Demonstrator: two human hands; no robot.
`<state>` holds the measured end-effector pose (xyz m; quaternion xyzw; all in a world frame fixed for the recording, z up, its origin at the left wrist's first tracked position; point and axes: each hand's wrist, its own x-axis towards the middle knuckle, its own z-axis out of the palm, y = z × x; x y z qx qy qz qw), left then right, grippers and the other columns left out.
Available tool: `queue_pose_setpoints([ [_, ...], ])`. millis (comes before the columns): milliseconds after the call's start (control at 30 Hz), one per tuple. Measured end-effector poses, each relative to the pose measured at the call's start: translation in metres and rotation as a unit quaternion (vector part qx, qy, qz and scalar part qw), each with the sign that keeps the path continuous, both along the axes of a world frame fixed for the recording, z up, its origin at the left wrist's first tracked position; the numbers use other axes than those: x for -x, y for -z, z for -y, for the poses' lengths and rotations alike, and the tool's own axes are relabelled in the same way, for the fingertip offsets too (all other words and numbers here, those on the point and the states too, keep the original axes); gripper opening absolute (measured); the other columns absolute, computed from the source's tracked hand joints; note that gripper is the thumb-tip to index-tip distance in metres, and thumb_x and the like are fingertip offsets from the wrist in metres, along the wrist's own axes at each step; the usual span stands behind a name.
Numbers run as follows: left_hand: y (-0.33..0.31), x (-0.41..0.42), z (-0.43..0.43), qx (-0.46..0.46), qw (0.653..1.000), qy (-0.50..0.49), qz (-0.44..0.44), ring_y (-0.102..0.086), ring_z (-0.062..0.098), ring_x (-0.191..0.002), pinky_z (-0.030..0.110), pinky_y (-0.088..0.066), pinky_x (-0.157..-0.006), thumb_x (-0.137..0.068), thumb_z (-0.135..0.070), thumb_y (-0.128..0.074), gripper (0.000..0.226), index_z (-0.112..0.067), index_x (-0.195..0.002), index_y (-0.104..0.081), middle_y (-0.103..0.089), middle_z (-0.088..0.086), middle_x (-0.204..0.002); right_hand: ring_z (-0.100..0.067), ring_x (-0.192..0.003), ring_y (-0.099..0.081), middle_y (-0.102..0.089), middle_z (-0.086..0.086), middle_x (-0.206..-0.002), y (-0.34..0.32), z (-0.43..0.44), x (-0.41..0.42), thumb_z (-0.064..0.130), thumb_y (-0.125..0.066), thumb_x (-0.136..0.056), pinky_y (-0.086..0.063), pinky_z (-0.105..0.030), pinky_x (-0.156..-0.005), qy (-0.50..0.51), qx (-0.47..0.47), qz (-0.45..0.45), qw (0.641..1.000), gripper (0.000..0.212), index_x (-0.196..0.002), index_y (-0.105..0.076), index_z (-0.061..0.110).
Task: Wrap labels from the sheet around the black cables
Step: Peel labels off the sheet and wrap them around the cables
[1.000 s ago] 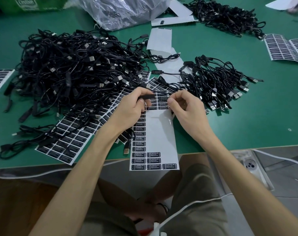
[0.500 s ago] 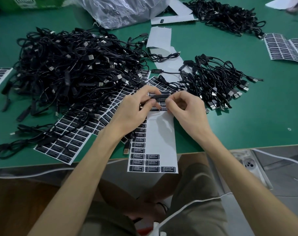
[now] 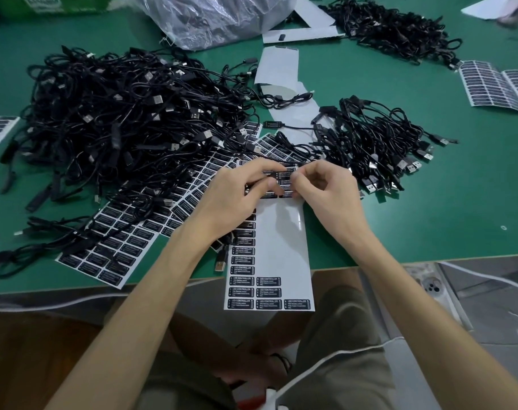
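Left hand [image 3: 240,193] clamped on black cable [image 3: 251,189]; right hand [image 3: 325,187] pinching label [image 3: 290,176] above label sheet [image 3: 278,247].

Green table [image 3: 429,208] (grey floor [image 3: 488,291] below)

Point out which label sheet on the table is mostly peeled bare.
The sheet under the hands, overhanging the table's near edge: its middle is bare white backing, with labels left only along its left side and bottom. The other sheets look full.
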<state>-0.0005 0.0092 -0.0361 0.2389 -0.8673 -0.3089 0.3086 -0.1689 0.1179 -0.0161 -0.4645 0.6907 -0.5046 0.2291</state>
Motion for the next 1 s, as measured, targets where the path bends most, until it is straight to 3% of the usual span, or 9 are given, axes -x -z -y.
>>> queue_pose_setpoints([
  [133,-0.0002,0.0003,-0.0009,0.004,1.0,-0.003,0.005,-0.058,-0.017,-0.069,0.004,-0.037,-0.068,-0.103,-0.024,-0.061,0.023,-0.027,-0.125,-0.065,-0.077,-0.023,-0.094,-0.028,-0.082,-0.071,-0.074,-0.004,-0.081,0.0002,0.0007,0.0,0.021,-0.066,-0.096,-0.057,-0.052,-0.084,-0.002,0.0,0.003,1.0,0.011,-0.087,-0.071,0.016],
  [233,-0.0009,0.0002,-0.0015,-0.005,1.0,-0.006,0.019,-0.06,-0.006,-0.065,0.013,-0.041,-0.067,-0.104,-0.029,-0.059,0.023,-0.031,-0.126,-0.063,-0.076,-0.026,-0.094,-0.027,-0.082,-0.071,-0.075,-0.003,-0.081,0.0007,0.0006,0.0,0.022,-0.067,-0.097,-0.057,-0.052,-0.084,-0.001,0.001,0.002,1.0,0.012,-0.087,-0.071,0.017],
  [367,-0.0024,-0.0001,-0.0042,-0.003,1.0,-0.008,0.02,-0.059,-0.014,-0.069,0.008,-0.04,-0.067,-0.104,-0.029,-0.059,0.023,-0.03,-0.127,-0.063,-0.076,-0.026,-0.094,-0.024,-0.081,-0.071,-0.075,-0.002,-0.08,0.0011,0.0009,-0.0001,0.024,-0.067,-0.097,-0.058,-0.049,-0.082,-0.001,0.0,-0.005,1.0,0.013,-0.087,-0.071,0.018],
  [467,-0.005,-0.0001,-0.0054,-0.005,1.0,-0.009,0.025,-0.062,0.003,-0.063,0.017,-0.043,-0.064,-0.105,-0.032,-0.058,0.022,-0.033,-0.126,-0.062,-0.075,-0.028,-0.095,-0.023,-0.08,-0.07,-0.074,-0.001,-0.08,0.0005,0.0013,-0.0007,0.024,-0.067,-0.097,-0.057,-0.047,-0.081,-0.001,0.0,-0.013,1.0,0.013,-0.087,-0.071,0.018],
  [633,-0.0058,0.0001,-0.0063,-0.005,0.999,-0.015,0.029,-0.065,0.01,-0.065,0.028,-0.051,-0.069,-0.103,-0.033,-0.058,0.02,-0.029,-0.122,-0.062,-0.076,-0.026,-0.094,-0.021,-0.079,-0.069,-0.074,0.0,-0.08,-0.0009,0.0002,-0.0004,0.023,-0.067,-0.097,-0.057,-0.046,-0.081,-0.005,0.0,-0.018,1.0,0.012,-0.087,-0.071,0.018],
  [700,-0.0064,0.0001,-0.0063,-0.021,0.999,-0.021,0.027,-0.072,0.004,-0.082,0.032,-0.056,-0.082,-0.102,-0.036,-0.059,0.019,-0.027,-0.118,-0.064,-0.078,-0.02,-0.094,-0.021,-0.08,-0.07,-0.074,0.0,-0.08,-0.0015,-0.0001,-0.0004,0.022,-0.067,-0.097,-0.057,-0.045,-0.081,-0.008,0.0,-0.018,1.0,0.011,-0.087,-0.071,0.018],
  [767,-0.0067,0.0003,-0.0056,-0.028,0.999,-0.02,0.023,-0.072,-0.001,-0.09,0.03,-0.055,-0.085,-0.102,-0.037,-0.06,0.017,-0.026,-0.113,-0.065,-0.078,-0.017,-0.092,-0.02,-0.08,-0.07,-0.074,0.001,-0.081,-0.0017,-0.0003,-0.0007,0.021,-0.068,-0.096,-0.057,-0.045,-0.082,-0.016,0.001,-0.02,1.0,0.01,-0.087,-0.071,0.018],
  [867,-0.0074,0.0011,-0.0051,-0.034,0.999,-0.021,0.016,-0.068,-0.005,-0.079,0.02,-0.047,-0.075,-0.105,-0.031,-0.058,0.01,-0.023,-0.105,-0.065,-0.077,-0.017,-0.087,-0.022,-0.08,-0.07,-0.074,0.001,-0.081,-0.0024,-0.0006,-0.0015,0.018,-0.068,-0.095,-0.057,-0.047,-0.082,-0.032,0.004,-0.013,0.999,0.009,-0.086,-0.071,0.018],
  [1000,-0.0098,0.0017,-0.0067,-0.057,0.998,-0.023,0.004,-0.068,0.0,-0.076,0.029,-0.052,-0.073,-0.106,-0.027,-0.056,0.01,-0.022,-0.102,-0.064,-0.077,-0.016,-0.084,-0.026,-0.083,-0.071,-0.074,-0.001,-0.083,-0.0027,-0.0008,-0.0009,0.015,-0.067,-0.095,-0.057,-0.051,-0.084,-0.03,0.016,0.005,0.999,0.009,-0.086,-0.068,0.018],
])
